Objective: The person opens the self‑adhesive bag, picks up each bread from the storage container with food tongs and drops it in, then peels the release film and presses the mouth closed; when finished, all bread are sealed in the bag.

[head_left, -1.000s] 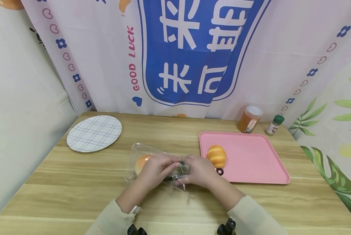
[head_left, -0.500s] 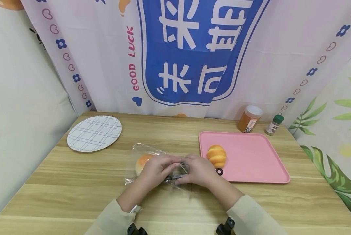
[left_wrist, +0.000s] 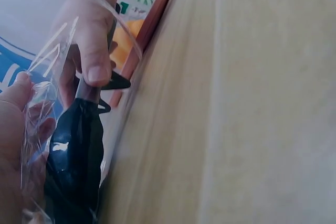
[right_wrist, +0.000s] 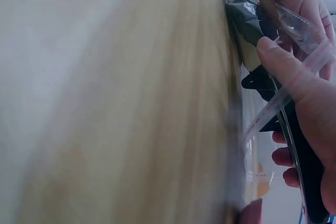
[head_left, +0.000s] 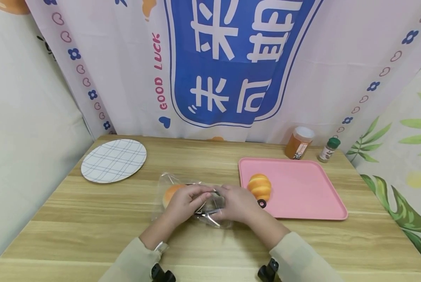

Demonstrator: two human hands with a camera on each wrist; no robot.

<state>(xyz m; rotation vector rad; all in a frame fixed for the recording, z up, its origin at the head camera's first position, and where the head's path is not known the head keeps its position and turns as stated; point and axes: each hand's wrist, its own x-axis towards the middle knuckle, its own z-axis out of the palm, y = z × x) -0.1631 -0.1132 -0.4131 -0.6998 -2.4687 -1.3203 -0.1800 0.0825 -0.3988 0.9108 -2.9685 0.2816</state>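
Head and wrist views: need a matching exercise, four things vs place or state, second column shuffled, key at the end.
Things:
1. black-handled tongs
2. round bun
3. ridged bread roll
4. checked plate

Place or state:
A. back left of the table
B. orange-topped, seen through the clear plastic bag
C. on the pink tray
D. gripped by the right hand

Pairs: 1-D, 2-B, 3-C, 4-A

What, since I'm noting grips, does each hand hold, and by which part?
Right hand: black tongs, by the handle. Left hand: the clear bag, by film beside the tongs' black end; whether at its edge, I can't tell.
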